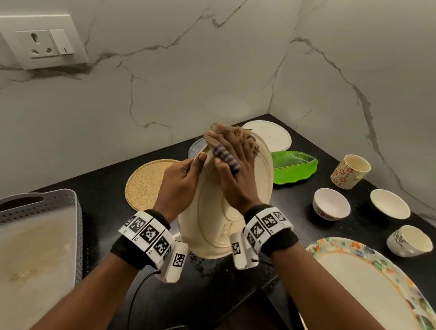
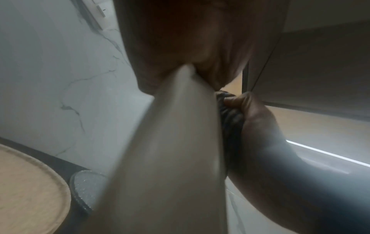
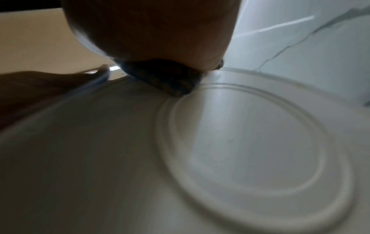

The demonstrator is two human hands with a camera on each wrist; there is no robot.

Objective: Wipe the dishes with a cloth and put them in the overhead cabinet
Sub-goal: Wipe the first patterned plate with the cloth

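Plate: I see the cream oval plate (image 1: 208, 215) held tilted above the black counter (image 1: 103, 183), its underside with the raised foot ring facing me, lower edge near my wrists.
Left hand: my left hand (image 1: 180, 180) grasps the plate's left rim, thumb on the near face, fingers curled behind the edge.
Right hand: my right hand (image 1: 233, 176) clenches the bunched cloth (image 1: 226, 155), brown with a purple-striped strip, and presses it on the plate's upper part.
Right wrist view: the cloth (image 3: 170, 79) sits at the foot ring's edge.
Counter, right: I see a green leaf-shaped dish (image 1: 294, 167), two white bowls (image 1: 331, 203), a patterned mug (image 1: 350, 171), another mug (image 1: 410, 240) and a floral-rimmed platter (image 1: 388, 277).
Counter, left: a woven round mat (image 1: 144, 183) and a grey perforated tray (image 1: 30, 204).
Behind plate: a white round plate (image 1: 272, 136) lies flat.
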